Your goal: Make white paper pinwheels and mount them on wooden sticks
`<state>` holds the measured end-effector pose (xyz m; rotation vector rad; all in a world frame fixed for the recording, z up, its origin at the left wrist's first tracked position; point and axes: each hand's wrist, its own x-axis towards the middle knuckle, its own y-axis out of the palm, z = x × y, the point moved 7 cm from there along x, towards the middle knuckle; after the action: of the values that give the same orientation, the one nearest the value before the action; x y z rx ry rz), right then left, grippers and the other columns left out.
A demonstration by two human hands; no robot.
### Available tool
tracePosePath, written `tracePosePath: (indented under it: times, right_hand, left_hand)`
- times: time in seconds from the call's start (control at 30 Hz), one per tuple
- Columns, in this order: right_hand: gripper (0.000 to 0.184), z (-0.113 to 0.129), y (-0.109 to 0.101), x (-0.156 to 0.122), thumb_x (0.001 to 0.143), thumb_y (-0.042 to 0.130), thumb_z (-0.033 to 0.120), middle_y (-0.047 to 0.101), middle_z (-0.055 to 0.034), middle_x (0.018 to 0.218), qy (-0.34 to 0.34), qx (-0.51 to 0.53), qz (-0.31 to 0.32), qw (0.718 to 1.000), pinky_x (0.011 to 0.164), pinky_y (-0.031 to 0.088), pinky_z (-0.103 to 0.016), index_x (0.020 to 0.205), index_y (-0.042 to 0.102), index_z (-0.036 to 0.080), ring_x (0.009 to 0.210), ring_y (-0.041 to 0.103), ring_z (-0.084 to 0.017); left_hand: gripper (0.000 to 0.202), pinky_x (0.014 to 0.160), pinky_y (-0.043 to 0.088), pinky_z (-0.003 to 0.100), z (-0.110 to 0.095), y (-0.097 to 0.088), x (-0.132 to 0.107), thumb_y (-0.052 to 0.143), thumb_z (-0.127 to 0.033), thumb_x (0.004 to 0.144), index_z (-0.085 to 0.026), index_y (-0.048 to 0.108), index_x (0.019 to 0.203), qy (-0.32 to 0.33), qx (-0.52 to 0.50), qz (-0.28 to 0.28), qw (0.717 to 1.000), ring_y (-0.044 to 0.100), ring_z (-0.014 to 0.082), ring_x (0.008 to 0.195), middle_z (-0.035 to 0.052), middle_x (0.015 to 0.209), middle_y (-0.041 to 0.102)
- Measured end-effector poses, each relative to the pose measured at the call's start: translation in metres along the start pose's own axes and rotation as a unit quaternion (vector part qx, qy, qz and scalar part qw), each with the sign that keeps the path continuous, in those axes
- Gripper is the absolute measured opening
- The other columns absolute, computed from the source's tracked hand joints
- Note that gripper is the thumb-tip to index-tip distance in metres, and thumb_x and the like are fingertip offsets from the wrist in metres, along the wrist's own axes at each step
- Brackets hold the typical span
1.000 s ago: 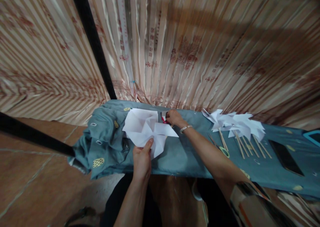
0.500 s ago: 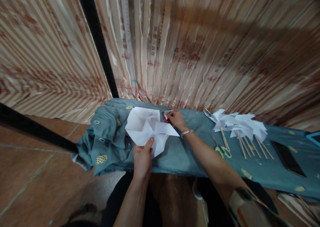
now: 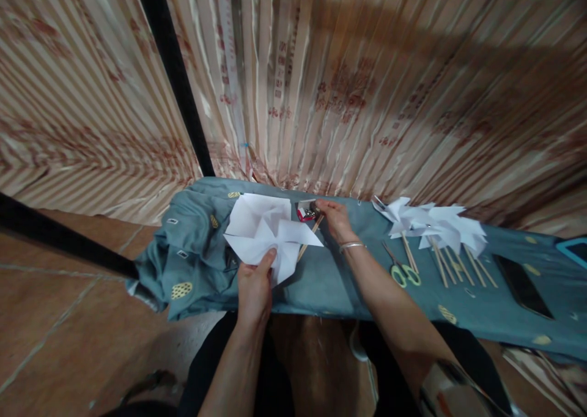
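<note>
My left hand (image 3: 255,282) pinches a white paper pinwheel (image 3: 275,227) near its centre, thumb on top, its blades folded in. My right hand (image 3: 334,216), with a silver bracelet at the wrist, is at the right edge of a small red-and-white box (image 3: 304,213). Small shiny metal pieces lie in that box. The right thumb and fingers are closed together; what they hold is too small to make out. Between the pinwheel and my right hand lie wooden sticks (image 3: 317,224), partly hidden under the paper.
To the right are green-handled scissors (image 3: 405,275), several finished paper pinwheels (image 3: 440,227) on wooden sticks and a dark phone (image 3: 523,285). All rest on a long surface under a grey-green cloth (image 3: 330,288). A striped curtain (image 3: 348,99) hangs behind; a black pole (image 3: 177,74) stands left.
My right hand has drawn back a little to the right from the small box, so its metal pieces and the sticks now show. My left hand keeps hold of the pinwheel.
</note>
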<state>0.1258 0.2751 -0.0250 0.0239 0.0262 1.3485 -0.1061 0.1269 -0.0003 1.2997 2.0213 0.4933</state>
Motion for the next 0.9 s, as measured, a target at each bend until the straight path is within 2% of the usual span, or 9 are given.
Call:
tracePosePath:
  times: [0.17, 0.27, 0.37, 0.57, 0.73, 0.9]
  right_hand:
    - [0.026, 0.005, -0.038, -0.062, 0.068, 0.077, 0.043, 0.075, -0.0057, 0.09, 0.064, 0.038, 0.014, 0.997, 0.066, 0.057, -0.025, 0.077, 0.068, 0.021, 0.082, 0.071, -0.017]
    - [0.034, 0.0, -0.065, -0.104, 0.06, 0.083, 0.047, 0.076, -0.0067, 0.083, 0.097, 0.022, 0.025, 0.995, 0.061, 0.056, -0.024, 0.076, 0.07, 0.019, 0.072, 0.071, -0.016]
    - [0.039, -0.005, -0.088, -0.13, 0.053, 0.085, 0.049, 0.074, -0.0056, 0.073, 0.112, -0.013, 0.03, 0.993, 0.058, 0.053, -0.024, 0.07, 0.07, 0.018, 0.062, 0.067, -0.014]
    - [0.029, -0.005, -0.118, -0.137, 0.051, 0.086, 0.039, 0.065, 0.0014, 0.054, 0.085, -0.092, 0.026, 0.992, 0.053, 0.043, -0.023, 0.061, 0.07, 0.018, 0.051, 0.053, -0.01]
    - [0.027, -0.008, -0.131, -0.138, 0.053, 0.083, 0.036, 0.074, -0.0011, 0.072, 0.093, -0.094, 0.028, 0.991, 0.068, 0.048, -0.028, 0.073, 0.075, 0.019, 0.067, 0.063, -0.015]
    - [0.029, -0.005, -0.139, -0.142, 0.055, 0.082, 0.032, 0.077, -0.0037, 0.085, 0.114, -0.033, 0.054, 0.991, 0.083, 0.051, -0.033, 0.081, 0.077, 0.02, 0.081, 0.068, -0.018]
  left_hand:
    - [0.043, 0.089, 0.053, 0.036, 0.0, 0.001, -0.001, 0.087, -0.023, 0.045, -0.015, 0.071, 0.083, 0.011, 0.01, 0.002, 1.0, 0.07, 0.0219, 0.087, 0.0066, 0.086, 0.076]
    - [0.043, 0.088, 0.052, 0.035, 0.007, 0.005, -0.004, 0.087, -0.024, 0.044, -0.015, 0.071, 0.083, 0.009, 0.023, 0.005, 1.0, 0.07, 0.0213, 0.087, 0.007, 0.087, 0.076]
    - [0.044, 0.085, 0.053, 0.035, 0.018, 0.012, -0.008, 0.088, -0.026, 0.044, -0.014, 0.072, 0.083, 0.008, 0.041, 0.021, 0.999, 0.07, 0.0213, 0.083, 0.0073, 0.086, 0.076]
    - [0.045, 0.083, 0.052, 0.036, 0.042, 0.033, -0.017, 0.089, -0.032, 0.043, -0.012, 0.072, 0.079, 0.006, 0.088, 0.056, 0.995, 0.07, 0.023, 0.081, 0.0084, 0.081, 0.075]
    - [0.04, 0.081, 0.052, 0.033, 0.057, 0.05, -0.02, 0.088, -0.03, 0.046, -0.013, 0.072, 0.079, 0.018, 0.096, 0.081, 0.992, 0.069, 0.0214, 0.081, 0.0075, 0.08, 0.075]
    - [0.039, 0.079, 0.052, 0.032, 0.075, 0.059, -0.019, 0.087, -0.03, 0.048, -0.013, 0.072, 0.08, 0.013, 0.121, 0.088, 0.989, 0.069, 0.0202, 0.077, 0.0073, 0.081, 0.075]
